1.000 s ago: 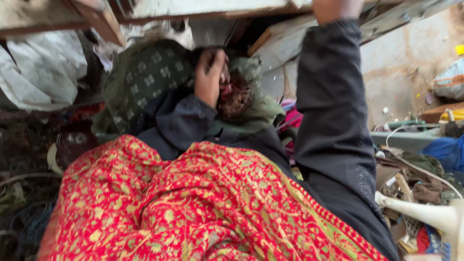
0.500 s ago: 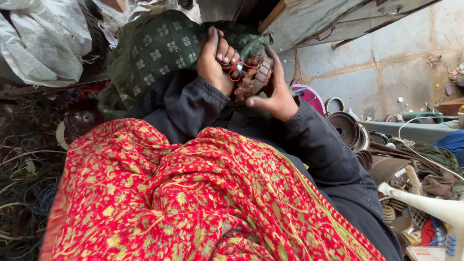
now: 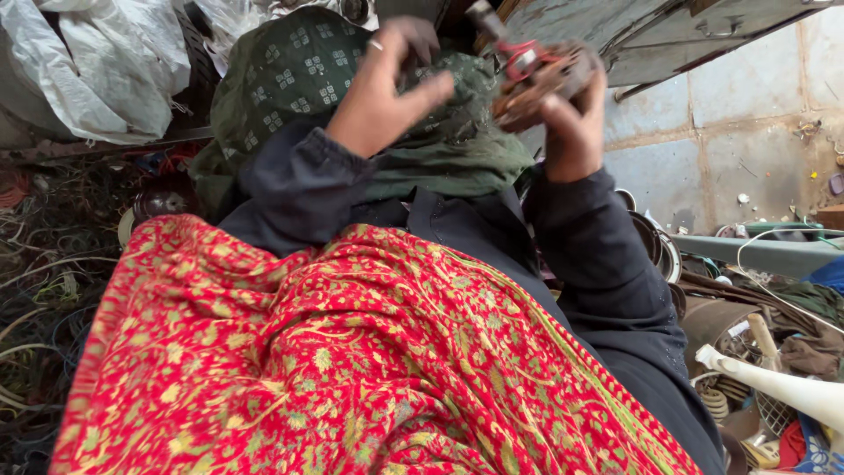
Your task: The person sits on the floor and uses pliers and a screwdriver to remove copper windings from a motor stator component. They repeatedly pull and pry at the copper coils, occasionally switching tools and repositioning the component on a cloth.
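rusty motor part (image 3: 541,81) (red wires on top) clenched in right hand (image 3: 571,132); left hand (image 3: 382,97) beside it, grip released.

Red patterned shawl (image 3: 352,352), white sack (image 3: 97,70), tangled wires (image 3: 35,290), metal bowls (image 3: 655,242).

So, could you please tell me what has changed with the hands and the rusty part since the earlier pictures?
The right hand came down from overhead and took hold of the rusty motor part, lifting it up and to the right. The left hand let go and now hangs open beside it. The red patterned shawl and green cloth stay put.
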